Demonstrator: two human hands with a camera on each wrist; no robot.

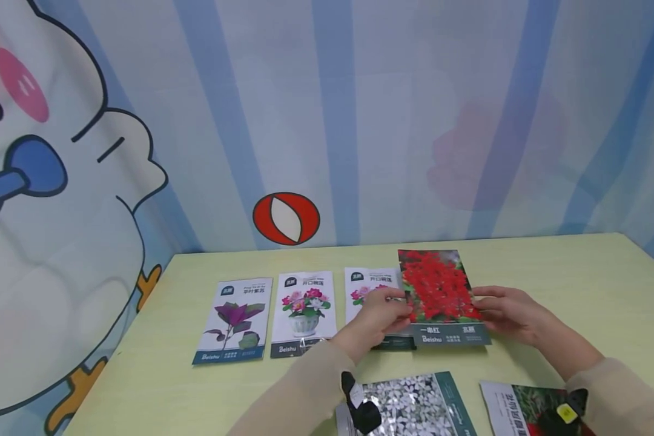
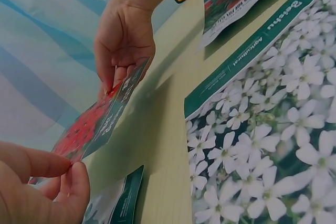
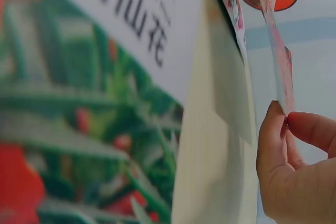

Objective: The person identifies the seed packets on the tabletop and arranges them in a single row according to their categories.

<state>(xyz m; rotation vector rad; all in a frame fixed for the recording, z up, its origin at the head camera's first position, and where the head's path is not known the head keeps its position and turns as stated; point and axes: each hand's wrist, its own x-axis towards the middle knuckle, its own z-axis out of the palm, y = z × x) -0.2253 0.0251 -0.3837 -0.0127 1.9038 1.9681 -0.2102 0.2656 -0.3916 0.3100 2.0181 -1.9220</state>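
Bird: a large cartoon bird [image 1: 60, 242] with a pink cheek and blue bow fills the left of the striped backdrop [image 1: 381, 121].
Table: the pale yellow table [image 1: 147, 375] stands just before the backdrop, with packets lying on it.
Purple packet: the purple packet [image 1: 234, 321], leftmost in the row, shows a dark-leaved plant above a blue band.
Ball: a red and white ball [image 1: 286, 218] is printed on the backdrop, above the row.
Pink packet: the pink packet [image 1: 303, 309] lies just beside the purple one, with potted flowers on its front.
Second pink packet: the second pink packet [image 1: 366, 282], of like design, is partly hidden by a hand and the red packet.
Left hand: the left hand [image 1: 380, 316] pinches the red packet's left edge between thumb and finger.
White packet: the white packet [image 1: 419, 402], printed with white flowers, lies nearer the person, partly behind a black wrist device [image 1: 365, 416].
Red packet: the red packet [image 1: 441, 290] is held between both hands, tilted and raised off the table.
Right hand: the right hand [image 1: 509, 316] pinches its right edge, thumb against finger.
Corner packet: the corner packet [image 1: 515, 406] lies at lower right, below the right forearm, partly covered.
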